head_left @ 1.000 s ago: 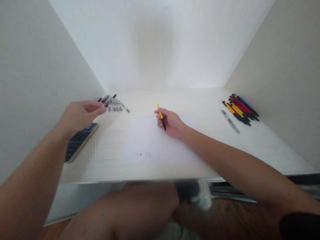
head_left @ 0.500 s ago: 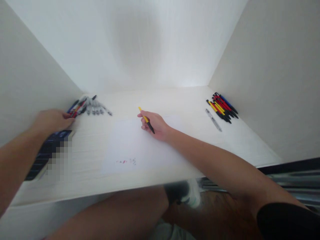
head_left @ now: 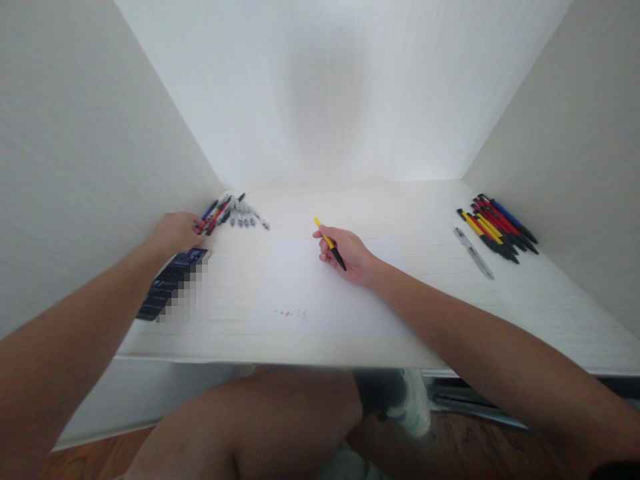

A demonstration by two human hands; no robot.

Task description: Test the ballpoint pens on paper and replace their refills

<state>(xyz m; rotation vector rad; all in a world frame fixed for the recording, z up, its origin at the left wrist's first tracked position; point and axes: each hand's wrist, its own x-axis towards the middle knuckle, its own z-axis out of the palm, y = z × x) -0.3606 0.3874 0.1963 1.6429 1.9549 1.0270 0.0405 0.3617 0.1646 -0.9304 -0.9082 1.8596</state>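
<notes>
Since one second ago, in the head view, the left hand (head_left: 180, 233) has moved from the clear pens (head_left: 240, 222) to the red and blue pens (head_left: 220, 215) by the wall on the left. The right hand (head_left: 345, 253) has stayed in the middle with the same pen.

Now the left hand's fingers are bent and close around the near ends of the red and blue pens. I cannot tell if they pinch one or just touch. A dark phone (head_left: 173, 283) lies just below that hand, partly hidden by blurry squares. The right hand is curled up and holds a yellow and black pen (head_left: 330, 243) in its fingers, over the white paper (head_left: 280, 280). The black end points back toward the person.

It looks like a job part way done. Pens lie in a bunch on the left, and a colored bunch (head_left: 493, 227) lies on the right with one clear pen (head_left: 473, 253) just beside it. The yellow and black pen is not down on the desk (head_left: 225, 333) yet. Most of the paper is bare.

Small dark and red marks (head_left: 290, 313) sit near the paper's bottom edge, too tiny to read. No brand or label can be read on any pen.
</notes>
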